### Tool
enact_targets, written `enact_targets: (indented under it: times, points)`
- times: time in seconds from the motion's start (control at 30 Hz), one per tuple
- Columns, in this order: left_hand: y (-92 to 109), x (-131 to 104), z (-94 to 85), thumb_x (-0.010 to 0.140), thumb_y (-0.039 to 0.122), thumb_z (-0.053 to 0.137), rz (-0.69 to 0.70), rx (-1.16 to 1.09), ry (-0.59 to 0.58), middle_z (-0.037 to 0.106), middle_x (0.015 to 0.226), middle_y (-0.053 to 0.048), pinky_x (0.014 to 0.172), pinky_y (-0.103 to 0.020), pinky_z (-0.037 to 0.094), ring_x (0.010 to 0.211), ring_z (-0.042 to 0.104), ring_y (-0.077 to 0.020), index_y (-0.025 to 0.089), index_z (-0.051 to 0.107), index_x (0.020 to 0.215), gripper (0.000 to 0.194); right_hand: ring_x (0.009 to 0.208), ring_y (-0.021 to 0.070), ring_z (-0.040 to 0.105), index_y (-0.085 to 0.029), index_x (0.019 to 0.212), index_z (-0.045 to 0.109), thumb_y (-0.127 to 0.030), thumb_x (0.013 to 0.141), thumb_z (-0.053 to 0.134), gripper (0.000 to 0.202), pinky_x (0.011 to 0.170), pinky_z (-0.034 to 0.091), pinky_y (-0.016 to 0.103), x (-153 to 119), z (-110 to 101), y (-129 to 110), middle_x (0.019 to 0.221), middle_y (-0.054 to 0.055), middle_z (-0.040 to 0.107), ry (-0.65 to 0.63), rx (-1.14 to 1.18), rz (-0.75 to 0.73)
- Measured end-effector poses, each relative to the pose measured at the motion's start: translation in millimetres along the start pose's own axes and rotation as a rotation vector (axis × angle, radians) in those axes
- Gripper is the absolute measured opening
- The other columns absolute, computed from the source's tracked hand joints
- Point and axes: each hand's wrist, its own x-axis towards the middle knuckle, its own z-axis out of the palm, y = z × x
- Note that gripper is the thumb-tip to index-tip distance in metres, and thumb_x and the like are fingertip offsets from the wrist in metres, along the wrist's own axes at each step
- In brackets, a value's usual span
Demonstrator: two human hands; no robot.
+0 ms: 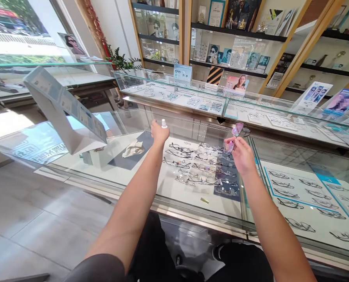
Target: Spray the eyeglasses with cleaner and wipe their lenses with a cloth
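Observation:
My left hand [160, 134] is closed around a small spray bottle, with its white nozzle [164, 123] showing above my fingers and the body hidden behind them. Held up over the right part of the glass counter, a pair of eyeglasses [237, 129] with pinkish, reflecting lenses is pinched in my right hand [243, 155]. The two hands are well apart. Left of my left forearm lies a crumpled beige cloth [133, 149] on a dark grey mat [118, 161]. Between my arms, rows of eyeglass frames [205, 168] are visible through the glass.
A tilted display stand [65, 113] rises at the counter's left. More frames [300, 225] fill the case on the right. Beyond run further glass showcases [177, 86] with upright cards, and shelves [236, 33] along the wall. The counter's front edge [200, 219] is close to my legs.

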Motion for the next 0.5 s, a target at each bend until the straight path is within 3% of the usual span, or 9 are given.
enact_targets:
  times: [0.13,0.23,0.33,0.4,0.5]
  points:
    - [14.5,-26.5,-35.3,0.088,0.02,0.071,0.135,0.146,0.087,0.045,0.166,-0.024,0.128,-0.058,0.033,0.155,0.042,-0.0413,0.019,0.039,0.159,0.078,0.096,0.0184,0.073,-0.027,0.091,0.076,-0.044,0.092,0.079,0.018,0.081,0.058,0.031,0.7,-1.8,0.3,0.104,0.004,0.082,0.004,0.101,0.035]
    - [7.5,-50.6,-72.2,0.089,0.029,0.071,0.286,0.357,0.155,0.047,0.161,-0.025,0.123,-0.063,0.037,0.15,0.045,-0.0448,0.021,0.048,0.155,0.071,0.097,0.0174,0.073,-0.027,0.09,0.078,-0.044,0.091,0.081,0.017,0.08,0.057,0.028,0.1,-1.9,0.3,0.104,0.004,0.083,-0.006,0.139,0.046]
    - [-19.5,-63.8,-102.4,0.085,0.039,0.079,0.316,0.589,0.195,0.044,0.161,-0.03,0.117,-0.068,0.038,0.149,0.042,-0.052,0.018,0.046,0.158,0.083,0.095,0.017,0.072,-0.027,0.09,0.078,-0.043,0.09,0.083,0.016,0.078,0.057,0.027,-1.0,-1.1,0.3,0.104,0.003,0.083,-0.019,0.157,0.042]
    - [-43.6,-61.2,-116.0,0.081,0.042,0.082,0.259,0.652,0.14,0.048,0.157,-0.032,0.114,-0.067,0.041,0.144,0.046,-0.0537,0.015,0.045,0.157,0.089,0.094,0.0167,0.071,-0.027,0.09,0.079,-0.043,0.09,0.083,0.016,0.077,0.056,0.027,-1.7,-0.4,0.3,0.104,0.003,0.082,-0.03,0.155,0.041]
    - [-77.2,-42.8,-131.7,0.078,0.034,0.079,0.132,0.492,0.056,0.065,0.138,-0.027,0.108,-0.055,0.047,0.13,0.06,-0.0466,0.013,0.055,0.145,0.074,0.093,0.0165,0.07,-0.026,0.091,0.081,-0.043,0.091,0.083,0.017,0.076,0.055,0.027,-2.3,0.0,1.0,0.104,0.004,0.082,-0.046,0.146,0.039]
